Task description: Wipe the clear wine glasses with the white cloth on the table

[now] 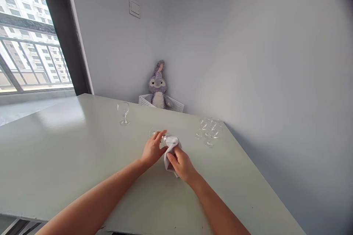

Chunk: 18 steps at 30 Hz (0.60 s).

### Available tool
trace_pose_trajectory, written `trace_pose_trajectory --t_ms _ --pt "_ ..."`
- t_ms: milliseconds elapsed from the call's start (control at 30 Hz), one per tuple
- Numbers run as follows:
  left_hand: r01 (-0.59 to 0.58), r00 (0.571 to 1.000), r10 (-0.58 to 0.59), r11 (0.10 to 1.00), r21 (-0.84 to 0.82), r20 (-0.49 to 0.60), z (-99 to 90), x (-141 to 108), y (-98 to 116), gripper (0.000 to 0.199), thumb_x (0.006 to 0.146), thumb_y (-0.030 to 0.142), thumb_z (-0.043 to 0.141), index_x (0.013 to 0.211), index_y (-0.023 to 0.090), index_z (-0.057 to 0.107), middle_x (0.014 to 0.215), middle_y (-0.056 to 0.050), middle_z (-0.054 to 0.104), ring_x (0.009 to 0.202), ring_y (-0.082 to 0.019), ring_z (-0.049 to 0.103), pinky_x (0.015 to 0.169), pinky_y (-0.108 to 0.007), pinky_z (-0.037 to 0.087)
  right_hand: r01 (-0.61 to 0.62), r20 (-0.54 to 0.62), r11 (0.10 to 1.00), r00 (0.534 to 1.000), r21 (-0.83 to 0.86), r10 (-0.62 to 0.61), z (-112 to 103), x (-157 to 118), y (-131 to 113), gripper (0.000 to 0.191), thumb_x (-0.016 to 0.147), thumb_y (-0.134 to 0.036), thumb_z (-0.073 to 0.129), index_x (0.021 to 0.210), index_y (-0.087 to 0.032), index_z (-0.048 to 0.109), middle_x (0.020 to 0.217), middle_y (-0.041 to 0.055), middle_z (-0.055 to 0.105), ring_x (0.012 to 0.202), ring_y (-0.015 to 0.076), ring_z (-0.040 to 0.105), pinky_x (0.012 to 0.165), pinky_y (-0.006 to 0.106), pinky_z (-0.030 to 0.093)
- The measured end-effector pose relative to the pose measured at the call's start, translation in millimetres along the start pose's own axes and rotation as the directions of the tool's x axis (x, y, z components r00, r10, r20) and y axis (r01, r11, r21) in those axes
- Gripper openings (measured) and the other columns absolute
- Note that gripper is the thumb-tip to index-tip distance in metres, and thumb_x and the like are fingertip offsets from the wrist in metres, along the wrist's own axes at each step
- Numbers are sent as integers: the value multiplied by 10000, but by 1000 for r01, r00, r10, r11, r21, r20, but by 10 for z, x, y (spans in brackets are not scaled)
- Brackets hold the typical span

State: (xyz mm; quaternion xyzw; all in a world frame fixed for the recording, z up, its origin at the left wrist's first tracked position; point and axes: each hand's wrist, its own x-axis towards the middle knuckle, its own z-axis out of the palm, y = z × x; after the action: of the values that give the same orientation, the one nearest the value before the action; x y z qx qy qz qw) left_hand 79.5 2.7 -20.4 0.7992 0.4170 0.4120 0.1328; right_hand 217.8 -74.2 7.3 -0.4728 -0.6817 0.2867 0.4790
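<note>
The left hand (152,151) pinches a clear, colourless glass (152,132); the right hand (184,165) clasps crumpled white cloth (172,141).

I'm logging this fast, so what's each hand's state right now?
Left hand: closed, holding a clear glass.
Right hand: closed, holding a white cloth.

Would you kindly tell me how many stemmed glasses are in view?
5: one glass stands alone on the left; another glass is at the left hand, partly hidden; three glasses stand clustered on the right, where overlap might hide more.
</note>
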Motion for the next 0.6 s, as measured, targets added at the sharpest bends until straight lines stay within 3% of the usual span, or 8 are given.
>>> trace_pose_trajectory --t_ms 100,200,267,367,433,500,600 --pt "-144 989 144 990 1 29 3 -17 63 589 679 69 525 1222 262 410 1080 -41 542 951 -188 529 775 -297 448 -120 87 993 989 4 120 30 -2 147 219 824 -363 516 932 -208 627 708 22 625 599 157 589 536 256 480" --pt "-169 985 170 985 -20 18 -2 -34 111 584 703 58 498 1243 258 397 1085 -50 538 974 -199 517 794 -321 449 -250 81 945 968 211 238 70 19 201 275 822 -417 517 798 -169 634 591 22 612 513 157 582 478 254 470" --pt "-177 984 175 979 -101 -22 -8 -46 139 515 751 109 496 1235 260 406 1164 -63 492 999 -194 507 828 -336 442 -302 74 819 949 488 306 52 56 182 309 808 -444 532 769 -152 623 552 19 601 466 155 570 439 253 462" --pt "-85 989 37 938 -337 -145 -6 -48 173 300 798 219 504 1098 235 487 1195 -78 454 976 -170 520 839 -329 446 -281 58 499 907 820 417 -54 123 122 258 787 -409 579 779 -152 605 528 -8 583 432 130 544 417 233 453" --pt "64 973 -177 829 -556 -151 -5 -26 181 200 804 286 516 987 207 504 1102 -80 509 940 -164 541 818 -323 455 -228 42 334 875 914 483 -125 151 96 191 774 -356 608 762 -167 591 514 -31 567 443 110 540 434 209 454" --pt "204 944 -328 612 -764 -11 -18 13 176 226 800 336 526 976 197 502 1088 -84 540 994 -181 537 830 -328 451 -202 45 250 853 947 519 -151 158 96 159 771 -328 616 747 -176 576 516 -43 560 451 98 537 447 196 453" --pt "356 921 -265 266 -896 287 -79 67 155 365 766 324 576 1107 221 498 1245 -88 489 1133 -214 466 885 -346 422 -309 151 233 841 922 519 -99 140 131 179 768 -338 615 746 -167 567 508 -36 560 424 103 525 428 206 442"
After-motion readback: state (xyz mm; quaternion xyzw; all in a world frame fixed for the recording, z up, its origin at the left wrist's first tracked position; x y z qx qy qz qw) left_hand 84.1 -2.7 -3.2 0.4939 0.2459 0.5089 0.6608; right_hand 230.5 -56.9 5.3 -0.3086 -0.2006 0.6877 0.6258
